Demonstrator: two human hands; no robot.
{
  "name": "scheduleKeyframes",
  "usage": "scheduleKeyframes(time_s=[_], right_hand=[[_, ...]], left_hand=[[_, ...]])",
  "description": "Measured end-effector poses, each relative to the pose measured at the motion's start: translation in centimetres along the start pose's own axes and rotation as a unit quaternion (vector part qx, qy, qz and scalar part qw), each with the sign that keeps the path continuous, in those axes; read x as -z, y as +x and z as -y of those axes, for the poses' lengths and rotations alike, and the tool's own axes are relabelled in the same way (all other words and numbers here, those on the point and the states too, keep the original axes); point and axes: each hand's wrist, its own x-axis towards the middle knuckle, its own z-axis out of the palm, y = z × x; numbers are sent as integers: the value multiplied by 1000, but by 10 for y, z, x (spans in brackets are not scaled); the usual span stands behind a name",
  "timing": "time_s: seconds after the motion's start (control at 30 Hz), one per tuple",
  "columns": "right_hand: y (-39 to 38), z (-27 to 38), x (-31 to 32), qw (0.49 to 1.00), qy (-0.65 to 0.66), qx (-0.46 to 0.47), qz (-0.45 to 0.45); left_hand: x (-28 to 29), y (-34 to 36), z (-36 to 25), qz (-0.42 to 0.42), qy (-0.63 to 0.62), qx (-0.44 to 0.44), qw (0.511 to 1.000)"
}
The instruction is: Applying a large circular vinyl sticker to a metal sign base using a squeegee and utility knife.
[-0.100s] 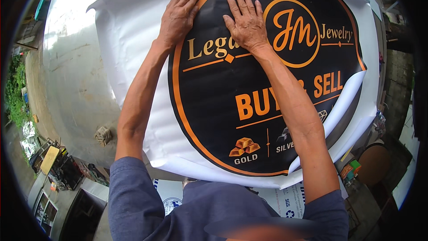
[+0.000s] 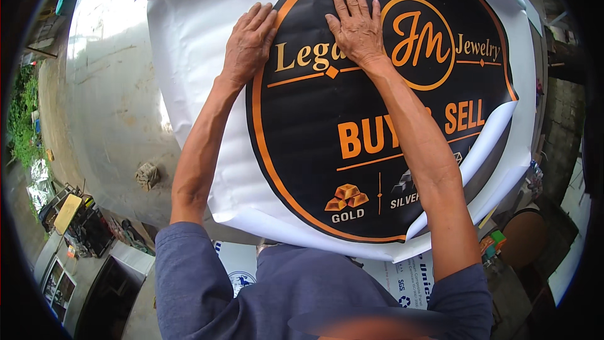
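Observation:
A large round black vinyl sign (image 2: 302,126) with an orange border, gold and orange lettering and a crown emblem lies on a wrinkled white backing sheet (image 2: 195,44). My left hand (image 2: 250,44) rests flat with fingers stretched out, across the sign's left rim and the white sheet. My right hand (image 2: 358,28) is pressed flat on the black face, left of the round emblem, its fingers spread; it covers part of the lettering. Neither hand holds anything. At the lower right, the sign's edge is curled over, showing a white underside (image 2: 487,129). My right forearm hides some of the lower print.
Underneath is a wide grey metal table (image 2: 107,107), with a crumpled rag (image 2: 148,176) left of the sheet. The sheet's near edge (image 2: 302,249) curls up by my body. Printed white panels (image 2: 384,274) show below it. Tools and clutter (image 2: 82,226) stand at the lower left.
My left hand has slid a little toward me along the sign's left rim. My right hand stays flat on the black face with only a slight shift. The whole view has shifted slightly.

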Motion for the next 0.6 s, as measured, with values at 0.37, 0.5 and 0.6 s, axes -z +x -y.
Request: scheduleKeyframes(time_s=[0.37, 0.5, 0.6], right_hand=[[-140, 81, 83, 991, 30, -77, 101], [-159, 85, 79, 996, 11, -61, 61], [-156, 103, 72, 996, 7, -52, 66]], left_hand=[[195, -275, 13, 21, 314, 512, 799], [203, -345, 73, -71, 84, 510, 853], [204, -375, 104, -102, 154, 519, 834]])
